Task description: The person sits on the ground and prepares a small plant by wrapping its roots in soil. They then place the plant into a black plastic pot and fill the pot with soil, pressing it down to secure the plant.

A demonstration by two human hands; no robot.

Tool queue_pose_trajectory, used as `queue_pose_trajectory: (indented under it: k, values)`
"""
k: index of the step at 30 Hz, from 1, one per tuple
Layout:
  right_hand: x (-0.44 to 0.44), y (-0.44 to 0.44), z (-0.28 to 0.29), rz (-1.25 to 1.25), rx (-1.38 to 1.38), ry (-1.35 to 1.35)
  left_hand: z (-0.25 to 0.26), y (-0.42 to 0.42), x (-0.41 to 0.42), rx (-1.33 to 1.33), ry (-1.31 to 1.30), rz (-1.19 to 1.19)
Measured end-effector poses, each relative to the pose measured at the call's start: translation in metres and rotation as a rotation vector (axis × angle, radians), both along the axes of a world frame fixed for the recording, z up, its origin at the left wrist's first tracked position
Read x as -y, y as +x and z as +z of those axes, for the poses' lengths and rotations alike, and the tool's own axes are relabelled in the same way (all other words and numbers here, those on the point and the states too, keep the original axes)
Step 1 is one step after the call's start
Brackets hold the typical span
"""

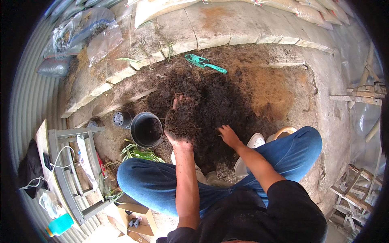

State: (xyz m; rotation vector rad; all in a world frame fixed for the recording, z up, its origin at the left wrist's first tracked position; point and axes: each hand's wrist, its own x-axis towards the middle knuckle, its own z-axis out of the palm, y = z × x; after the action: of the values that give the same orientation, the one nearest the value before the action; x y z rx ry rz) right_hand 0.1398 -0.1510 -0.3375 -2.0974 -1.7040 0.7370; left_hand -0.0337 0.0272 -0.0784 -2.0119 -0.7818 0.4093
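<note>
My left hand (pixel 179 121) is palm up over the soil, with a clump of dark soil and fibres (pixel 182 123) heaped on the palm; its fingertips show at the far side of the clump. My right hand (pixel 229 135) rests at the near right edge of the dark soil pile (pixel 220 103), fingers slightly bent and partly in the soil; whether it grips any is hidden. Just left of my left hand stands a round black plastic pot (pixel 146 130). A smaller black pot (pixel 122 119) lies on its side beyond it. Past the pile lies a green hand trowel (pixel 205 63), smeared with soil.
Brown coir fibre (pixel 270 91) spreads right of the pile. Uprooted green plants (pixel 142 153) lie by my left knee. A grey bench (pixel 70 170) stands left, near an open cardboard box (pixel 136 218). Concrete blocks (pixel 212 39) edge the far side, with filled sacks (pixel 164 7) behind.
</note>
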Motion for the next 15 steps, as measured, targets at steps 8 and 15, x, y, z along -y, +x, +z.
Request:
queue_pose_trajectory:
  k: [8,15]
  values:
    - [-0.085,0.079,0.058,-0.593,-0.806,-0.327,-0.005,0.012,0.003,-0.187,0.236,-0.115]
    - [-0.101,0.108,0.170,-0.523,-1.101,-0.304,-0.039,0.008,0.003,-0.619,0.710,-0.173]
